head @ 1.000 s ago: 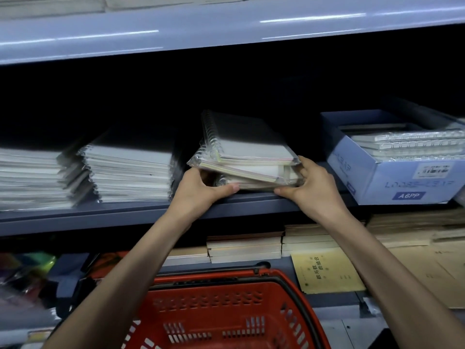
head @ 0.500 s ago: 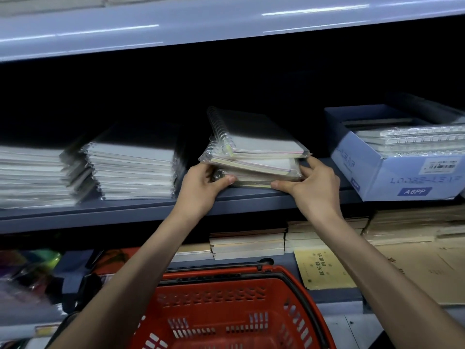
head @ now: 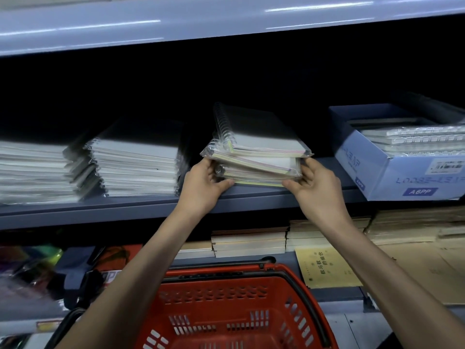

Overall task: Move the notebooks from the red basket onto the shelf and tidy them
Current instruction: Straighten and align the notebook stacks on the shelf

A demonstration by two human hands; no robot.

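Two bare forearms reach up and forward from the bottom of the view to a grey metal shelf board (head: 151, 206), converging on a stack of spiral-bound notebooks (head: 256, 152) near the board's front edge, about midway along it. The left hand (head: 203, 187) wraps the stack's left end, fingers curled round the side by the wire coils and thumb tucked under the lower front corner. The right hand (head: 317, 190) clasps the right end the same way, thumb under the front edge and fingers folded up against the side. The notebooks are each sealed in clear, glossy plastic, with pale covers, silver wire spirals on the left and page edges tinted in pastel stripes. They do not line up: the top one is skewed and tilted, its spiral end raised. Whether the bottom one lies fully flat on the board cannot be told. Further left on the same board sit taller piles of wrapped white notebooks (head: 136, 167); to the right stands an open blue cardboard box (head: 392, 172) of ring-bound pads. Below the board, between the forearms, is a red plastic shopping basket (head: 226, 311) with black handles.
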